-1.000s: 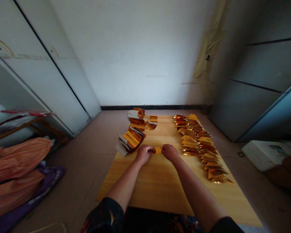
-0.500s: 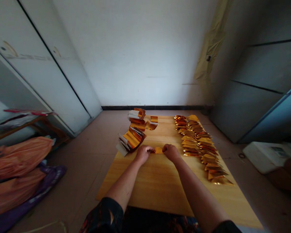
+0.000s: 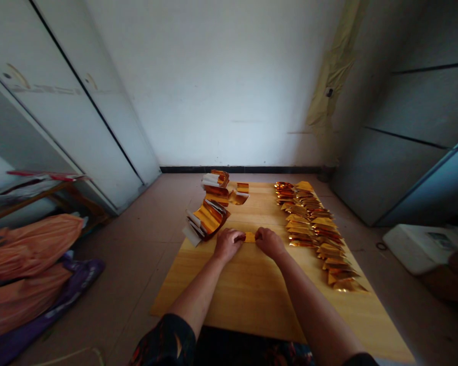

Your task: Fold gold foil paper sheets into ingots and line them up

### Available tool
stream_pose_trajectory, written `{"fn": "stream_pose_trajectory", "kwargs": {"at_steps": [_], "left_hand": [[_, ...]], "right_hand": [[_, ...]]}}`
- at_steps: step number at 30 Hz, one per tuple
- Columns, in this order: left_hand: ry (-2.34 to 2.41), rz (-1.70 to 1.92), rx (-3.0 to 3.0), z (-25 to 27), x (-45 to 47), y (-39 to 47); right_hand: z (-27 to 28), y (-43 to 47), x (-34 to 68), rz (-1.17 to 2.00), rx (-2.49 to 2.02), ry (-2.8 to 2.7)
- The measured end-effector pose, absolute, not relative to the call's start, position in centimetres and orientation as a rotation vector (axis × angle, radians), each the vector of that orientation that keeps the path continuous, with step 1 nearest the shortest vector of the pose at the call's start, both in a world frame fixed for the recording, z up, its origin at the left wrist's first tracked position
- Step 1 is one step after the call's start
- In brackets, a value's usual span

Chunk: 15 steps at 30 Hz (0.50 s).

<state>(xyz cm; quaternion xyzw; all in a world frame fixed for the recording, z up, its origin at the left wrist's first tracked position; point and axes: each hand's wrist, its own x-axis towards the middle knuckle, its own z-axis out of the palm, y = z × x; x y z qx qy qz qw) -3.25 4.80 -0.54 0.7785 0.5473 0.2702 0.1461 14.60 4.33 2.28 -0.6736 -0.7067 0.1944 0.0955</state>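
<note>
A small piece of gold foil paper (image 3: 250, 237) is held between my two hands just above the wooden table. My left hand (image 3: 229, 244) pinches its left end with fingers closed. At the opposite end, my right hand (image 3: 269, 242) grips the paper in the same way. Fingers cover both ends, so only the middle of the piece shows. Left of my left hand lies a curled stack of gold foil sheets (image 3: 210, 217) with pale backs. To the right, folded gold paper pieces (image 3: 301, 223) are lined up in two long rows.
The wooden table (image 3: 248, 295) stands before a white wall (image 3: 229, 91). More foil sheets (image 3: 216, 179) lie at its far left, with a few loose ones (image 3: 239, 197) beside them. Orange plastic bags (image 3: 30, 249) sit on the floor at left, a white box (image 3: 414, 246) at right.
My hands have drawn slightly closer together, and the visible gold paper between them looks narrower. The stacks and rows stay where they were.
</note>
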Motion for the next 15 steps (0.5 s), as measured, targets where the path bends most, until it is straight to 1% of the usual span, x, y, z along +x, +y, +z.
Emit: {"fn": "stream_pose_trajectory", "kwargs": {"at_steps": [10, 15], "left_hand": [[1.567, 0.735, 2.537, -1.0, -2.4, 4.3], [1.571, 0.72, 2.655, -1.1, -1.9, 4.1]], "right_hand": [[2.1, 3.9, 14.6, 0.539, -1.974, -2.135], [1.8, 3.6, 14.6, 0.459, -1.968, -2.126]]}}
